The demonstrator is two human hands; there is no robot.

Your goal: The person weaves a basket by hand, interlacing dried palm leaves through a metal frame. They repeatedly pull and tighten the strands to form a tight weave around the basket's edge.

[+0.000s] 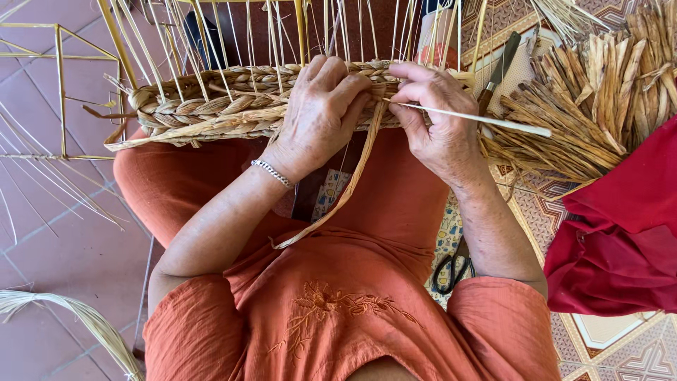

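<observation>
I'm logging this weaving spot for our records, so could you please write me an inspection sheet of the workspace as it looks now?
Surface: tiled floor, patterned to the right; the person sits with the work on their lap.
Job's things: woven basket rim with thin upright stakes; flat straw strand hanging down from it.
Clutter: bundle of dried straw, knife, scissors, red cloth, loose straw, wire frame.
Grippers: left hand grips the rim; right hand pinches a thin pale stick.
Cables: nothing seen.
Surroundings: no other people in view.
</observation>
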